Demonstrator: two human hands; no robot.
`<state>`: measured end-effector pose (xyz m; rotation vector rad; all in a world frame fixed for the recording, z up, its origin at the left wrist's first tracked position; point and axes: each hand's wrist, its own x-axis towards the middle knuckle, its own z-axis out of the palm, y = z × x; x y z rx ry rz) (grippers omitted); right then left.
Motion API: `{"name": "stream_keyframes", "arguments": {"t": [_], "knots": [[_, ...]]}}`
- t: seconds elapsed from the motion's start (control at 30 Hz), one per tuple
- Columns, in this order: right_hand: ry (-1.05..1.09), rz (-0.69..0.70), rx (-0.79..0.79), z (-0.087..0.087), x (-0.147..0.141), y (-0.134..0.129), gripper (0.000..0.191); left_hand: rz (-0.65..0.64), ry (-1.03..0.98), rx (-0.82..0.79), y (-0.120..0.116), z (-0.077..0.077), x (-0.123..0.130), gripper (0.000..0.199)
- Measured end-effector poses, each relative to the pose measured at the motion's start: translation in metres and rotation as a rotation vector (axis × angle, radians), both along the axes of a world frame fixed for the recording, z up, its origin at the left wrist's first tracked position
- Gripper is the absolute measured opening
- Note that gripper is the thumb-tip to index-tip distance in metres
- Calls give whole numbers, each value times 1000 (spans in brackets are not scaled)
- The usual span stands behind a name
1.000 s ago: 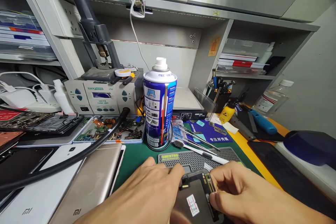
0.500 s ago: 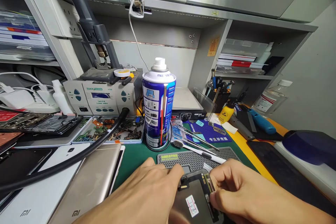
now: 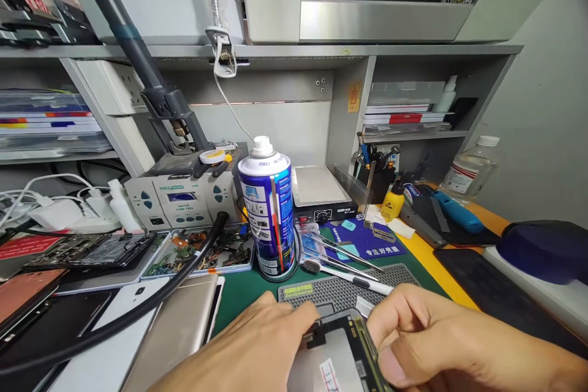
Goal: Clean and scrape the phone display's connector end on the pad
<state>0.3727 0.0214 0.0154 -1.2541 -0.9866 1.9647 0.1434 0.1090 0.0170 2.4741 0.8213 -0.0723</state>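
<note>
Phone screen (image 3: 337,348) is gripped from 2 sides. Left hand (image 3: 255,343) clasps its left edge; right hand (image 3: 425,337) pinches the right.

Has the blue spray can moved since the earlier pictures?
No. The spray can stands in the same spot, just beyond the left end of the gray perforated pad; the whole view shifted with the camera.

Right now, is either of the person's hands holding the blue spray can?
No, the blue spray can stands upright on the green mat, beyond the left hand and right hand, which are at the stickered panel.
</note>
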Motion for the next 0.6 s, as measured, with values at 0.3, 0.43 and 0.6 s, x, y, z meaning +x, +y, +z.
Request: {"name": "stream_keyframes", "arguments": {"t": [0.3,0.43,0.6], "knots": [[168,-57,-141,-12,2,4,13,35,7,57,-8,0,-2,33],[286,-87,-170,-28,6,7,10,38,-8,-12,-4,3,-5,33],[354,-93,-189,-34,8,8,16,116,-37,-76,-13,11,1,40]]}}
